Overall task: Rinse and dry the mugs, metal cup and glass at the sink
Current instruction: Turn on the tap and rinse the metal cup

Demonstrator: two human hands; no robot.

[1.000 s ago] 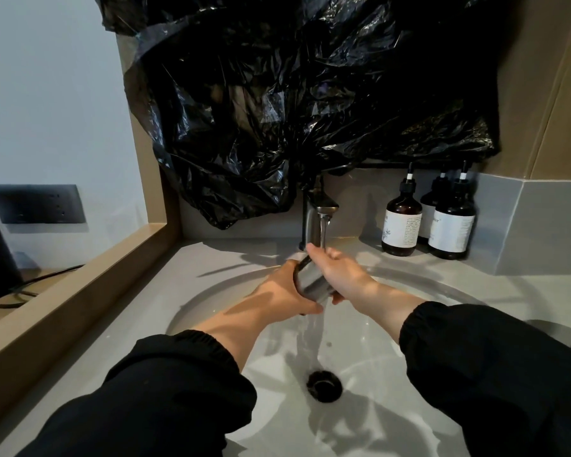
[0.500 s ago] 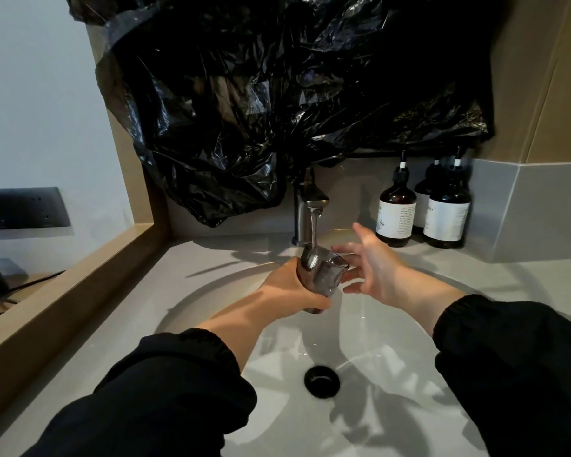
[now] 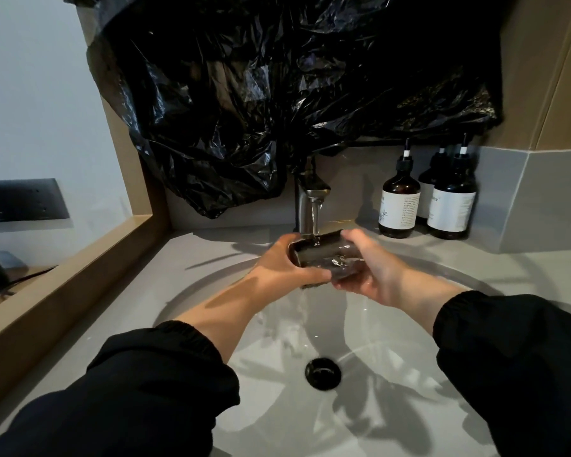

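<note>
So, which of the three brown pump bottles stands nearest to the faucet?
The leftmost bottle, standing apart beside the faucet; the middle bottle and right bottle cluster further right.

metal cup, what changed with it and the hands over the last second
The right hand let go of the metal cup half a second ago and now holds it again, cupping its right end. The cup went from roughly upright to lying on its side under the stream. The left hand kept its grip; the faucet is still running and the bottles have not moved.

Both hands, left hand (image 3: 279,270) and right hand (image 3: 374,275), hold the metal cup (image 3: 323,255) sideways under the running faucet (image 3: 310,196).
</note>
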